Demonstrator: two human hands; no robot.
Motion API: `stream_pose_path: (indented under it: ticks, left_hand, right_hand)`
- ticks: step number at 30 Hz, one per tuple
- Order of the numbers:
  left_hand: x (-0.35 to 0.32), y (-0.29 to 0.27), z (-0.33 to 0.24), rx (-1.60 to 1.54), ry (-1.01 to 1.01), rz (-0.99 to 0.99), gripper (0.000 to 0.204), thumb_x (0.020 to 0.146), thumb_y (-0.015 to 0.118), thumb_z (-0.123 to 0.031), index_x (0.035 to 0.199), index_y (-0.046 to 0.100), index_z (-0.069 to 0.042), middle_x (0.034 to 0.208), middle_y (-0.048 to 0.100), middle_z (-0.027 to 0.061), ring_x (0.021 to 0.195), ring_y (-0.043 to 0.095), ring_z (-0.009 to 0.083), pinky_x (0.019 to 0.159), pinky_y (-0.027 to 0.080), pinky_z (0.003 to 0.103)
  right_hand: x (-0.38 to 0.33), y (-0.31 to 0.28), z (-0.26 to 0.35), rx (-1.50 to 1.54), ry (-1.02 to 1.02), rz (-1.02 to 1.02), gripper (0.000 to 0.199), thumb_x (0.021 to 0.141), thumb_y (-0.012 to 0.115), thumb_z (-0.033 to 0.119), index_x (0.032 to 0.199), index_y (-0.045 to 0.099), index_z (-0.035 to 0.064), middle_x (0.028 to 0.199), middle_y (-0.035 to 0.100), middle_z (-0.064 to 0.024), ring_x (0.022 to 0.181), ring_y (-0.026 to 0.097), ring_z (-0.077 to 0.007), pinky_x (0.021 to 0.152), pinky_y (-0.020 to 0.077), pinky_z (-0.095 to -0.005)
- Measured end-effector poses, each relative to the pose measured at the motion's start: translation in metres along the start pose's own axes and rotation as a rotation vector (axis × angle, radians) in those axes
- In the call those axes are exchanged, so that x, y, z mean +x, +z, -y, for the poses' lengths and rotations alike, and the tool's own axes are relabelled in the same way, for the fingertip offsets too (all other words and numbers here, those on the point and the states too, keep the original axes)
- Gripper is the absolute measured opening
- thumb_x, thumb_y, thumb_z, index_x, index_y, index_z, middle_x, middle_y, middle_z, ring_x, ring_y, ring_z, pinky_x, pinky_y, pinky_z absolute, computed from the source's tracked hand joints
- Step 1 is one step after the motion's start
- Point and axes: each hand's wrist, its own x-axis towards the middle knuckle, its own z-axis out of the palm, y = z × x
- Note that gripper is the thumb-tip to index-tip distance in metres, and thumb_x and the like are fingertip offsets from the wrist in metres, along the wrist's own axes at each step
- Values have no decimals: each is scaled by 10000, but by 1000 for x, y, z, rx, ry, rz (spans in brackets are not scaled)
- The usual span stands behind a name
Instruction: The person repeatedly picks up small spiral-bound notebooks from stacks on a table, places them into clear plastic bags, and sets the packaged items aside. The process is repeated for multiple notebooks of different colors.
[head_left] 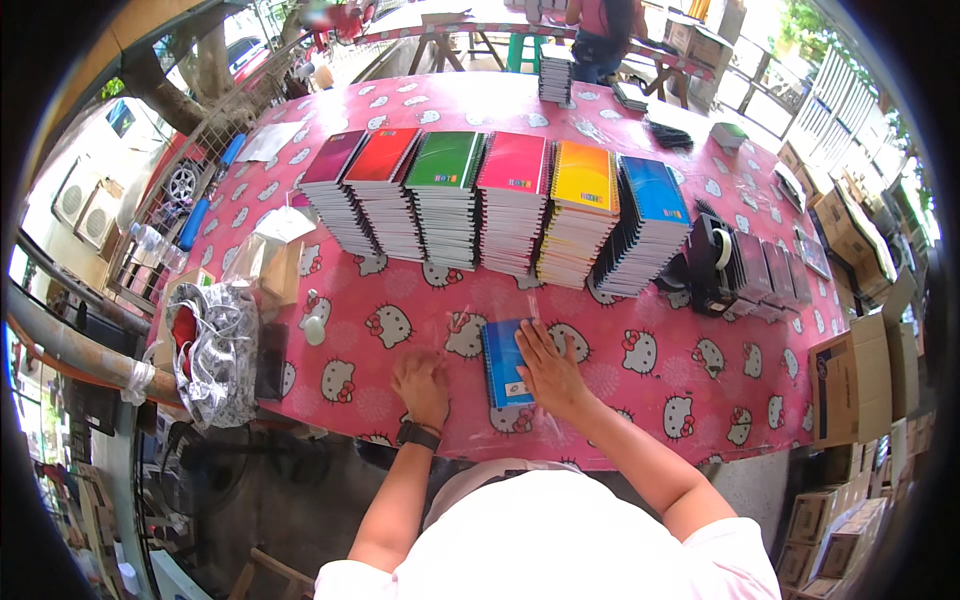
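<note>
Blue spiral-bound notebook (504, 362) is laid flat near the front edge of the tabletop (640, 380), inside a clear, glossy plastic sleeve (462, 345) that extends to its left. It is pressed down by the right hand (549, 371), whose grip is open, fingers spread flat across the cover and nothing clasped. The left hand (421, 385) is rested on the sleeve with fingers loosely curled, nothing enclosed. Behind, six tall stacks of notebooks (500, 205) with wire bindings are ranged in a row on the pink, cat-patterned oilcloth.
</note>
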Motion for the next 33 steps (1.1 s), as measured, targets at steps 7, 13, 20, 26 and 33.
stream_pose_path:
  ticks: [7, 13, 20, 26, 33]
  left_hand:
    - [1, -40, 9, -1230, -718, 719, 359, 731, 683, -182, 1038, 602, -17, 950, 628, 128, 790, 613, 209, 625, 478, 315]
    - [9, -51, -94, -633, -60, 312, 399, 694, 611, -22, 1092, 584, -20, 839, 596, 104, 713, 593, 226, 621, 485, 319]
    - [-10, -44, -117, -556, 194, 357, 444, 728, 645, -73, 1166, 573, -62, 930, 612, 155, 777, 605, 238, 678, 483, 313]
    - [39, -14, -48, -1081, -385, 226, 259, 851, 628, -216, 936, 660, 26, 839, 641, 42, 757, 557, 85, 659, 453, 260]
    - [117, 42, -62, -753, -329, 373, 303, 835, 635, -199, 1039, 599, 23, 929, 625, 107, 855, 568, 139, 699, 454, 302]
  right_hand:
    - [7, -22, 8, 60, 38, -50, 485, 823, 591, 260, 1251, 455, 78, 1361, 343, -114, 1252, 304, -324, 949, 287, -581]
    - [28, -4, -15, 568, -25, -80, 226, 731, 689, 249, 834, 624, 59, 964, 553, -119, 935, 496, -342, 804, 409, -442]
    - [52, -13, 8, 435, 203, -31, 256, 740, 689, 277, 668, 637, 37, 794, 599, -159, 851, 561, -346, 763, 450, -417]
    - [60, -24, 1, 593, 353, 154, 276, 753, 675, 278, 720, 635, 8, 788, 629, -189, 782, 608, -346, 692, 465, -426]
    - [66, -29, 1, 554, 344, 244, 282, 765, 665, 285, 766, 632, 4, 792, 633, -200, 792, 612, -352, 697, 466, -424]
